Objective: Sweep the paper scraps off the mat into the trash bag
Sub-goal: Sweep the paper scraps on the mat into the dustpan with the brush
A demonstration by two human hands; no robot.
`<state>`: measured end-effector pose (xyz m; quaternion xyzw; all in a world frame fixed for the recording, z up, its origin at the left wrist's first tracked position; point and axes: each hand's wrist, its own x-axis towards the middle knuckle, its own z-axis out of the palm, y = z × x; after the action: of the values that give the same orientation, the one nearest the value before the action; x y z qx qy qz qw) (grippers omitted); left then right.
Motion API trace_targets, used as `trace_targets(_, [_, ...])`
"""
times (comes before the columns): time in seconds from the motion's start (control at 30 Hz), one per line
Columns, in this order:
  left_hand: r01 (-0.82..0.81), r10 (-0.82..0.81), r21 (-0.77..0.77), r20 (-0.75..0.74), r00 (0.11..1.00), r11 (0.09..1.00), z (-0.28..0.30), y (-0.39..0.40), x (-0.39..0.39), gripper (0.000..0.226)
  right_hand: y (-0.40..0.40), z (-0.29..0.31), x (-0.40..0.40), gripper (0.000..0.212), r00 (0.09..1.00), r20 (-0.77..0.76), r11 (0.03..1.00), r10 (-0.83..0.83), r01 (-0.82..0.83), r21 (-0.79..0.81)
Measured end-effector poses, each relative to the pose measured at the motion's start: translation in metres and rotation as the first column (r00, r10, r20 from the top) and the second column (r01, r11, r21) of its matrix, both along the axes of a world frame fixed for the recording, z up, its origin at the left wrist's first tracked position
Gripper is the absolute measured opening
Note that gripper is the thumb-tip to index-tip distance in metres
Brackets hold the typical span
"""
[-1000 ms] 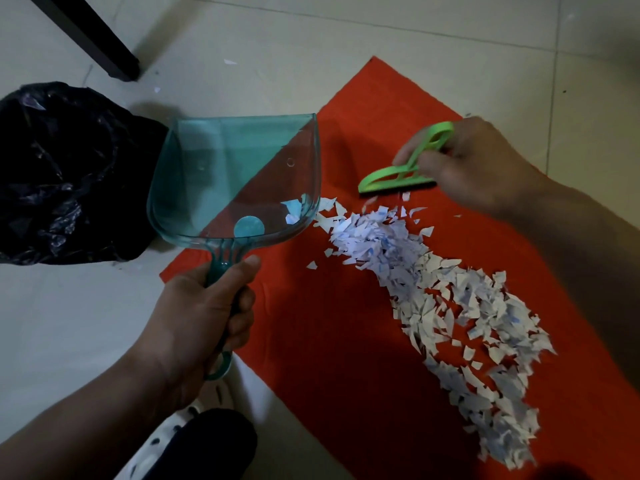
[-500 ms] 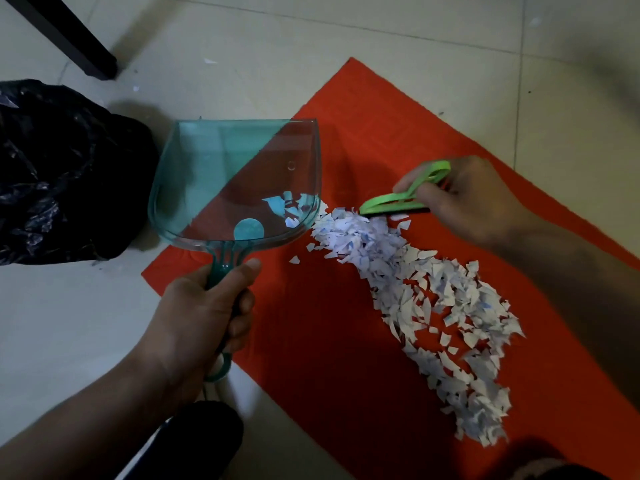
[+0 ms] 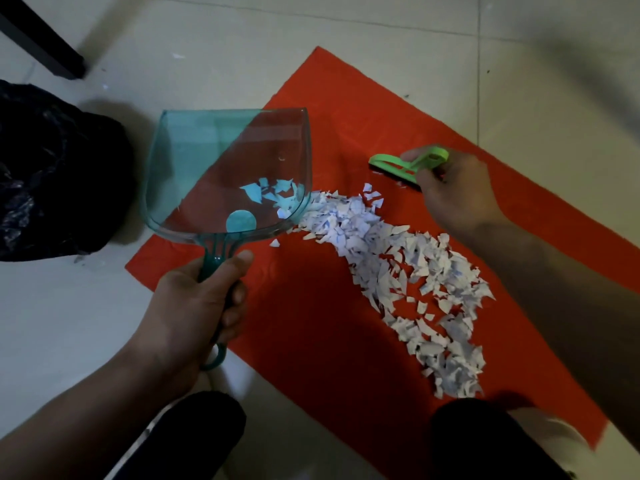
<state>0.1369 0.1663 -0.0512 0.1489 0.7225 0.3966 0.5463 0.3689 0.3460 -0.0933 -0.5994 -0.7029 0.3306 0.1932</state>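
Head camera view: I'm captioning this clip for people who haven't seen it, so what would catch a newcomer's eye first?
The bright red rectangular mat on the pale tiled floor, with a curved band of white paper scraps across it. At the band's upper end the left hand holds a clear teal plastic dustpan, a few scraps already inside. The right hand grips a small green hand brush beyond the pile.

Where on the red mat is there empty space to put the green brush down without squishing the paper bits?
Bare red mat lies at the far corner, beyond the green brush and dustpan, and near the front between the left hand and paper scraps. The middle is crowded.
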Motion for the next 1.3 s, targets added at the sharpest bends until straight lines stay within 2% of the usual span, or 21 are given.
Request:
trace_targets(0.17, [-0.036, 0.036, -0.016, 0.019, 0.999, 0.999, -0.005, -0.008, -0.005, 0.029, -0.019, 0.001, -0.001, 0.027, 0.994, 0.022, 0.993, 0.106, -0.105, -0.062])
trace_targets(0.3, [-0.009, 0.009, -0.039, 0.017, 1.0, 0.999, -0.006, -0.008, -0.006, 0.034, -0.029, 0.004, 0.013, 0.026, 0.996, -0.09, 0.998, -0.024, 0.02, -0.052])
trace_targets(0.47, [0.017, -0.017, -0.037, 0.001, 1.0, 0.999, -0.002, -0.007, -0.004, 0.035, -0.02, -0.004, 0.021, 0.027, 0.994, -0.025, 0.994, -0.103, 0.104, 0.028])
trace_targets(0.67, [0.001, -0.001, -0.039, -0.011, 1.0, 0.999, -0.001, -0.016, -0.009, 0.036, -0.028, -0.006, 0.013, 0.026, 1.0, 0.015, 1.0, 0.005, -0.005, -0.02])
trace_targets(0.83, [-0.034, 0.034, -0.03, 0.008, 0.999, 0.999, -0.001, -0.02, -0.012, 0.028, -0.027, 0.003, 0.008, 0.025, 0.999, -0.035, 1.0, -0.006, 0.006, 0.011])
trace_targets(0.97, [-0.034, 0.035, -0.051, 0.005, 0.999, 0.998, -0.001, -0.021, -0.017, 0.032, -0.019, -0.002, -0.009, 0.028, 0.997, -0.068, 0.999, 0.041, -0.039, 0.029])
trace_targets(1.17, [-0.096, 0.097, -0.038, 0.026, 0.995, 0.995, 0.002, -0.02, -0.023, 0.03, -0.025, 0.004, -0.012, 0.025, 0.986, 0.061, 0.988, 0.157, -0.156, -0.016])
trace_targets(1.3, [-0.098, 0.101, -0.05, 0.058, 0.993, 0.994, 0.005, -0.02, -0.032, 0.031, -0.028, 0.017, -0.019, 0.022, 0.995, 0.004, 0.993, 0.102, -0.102, 0.059])
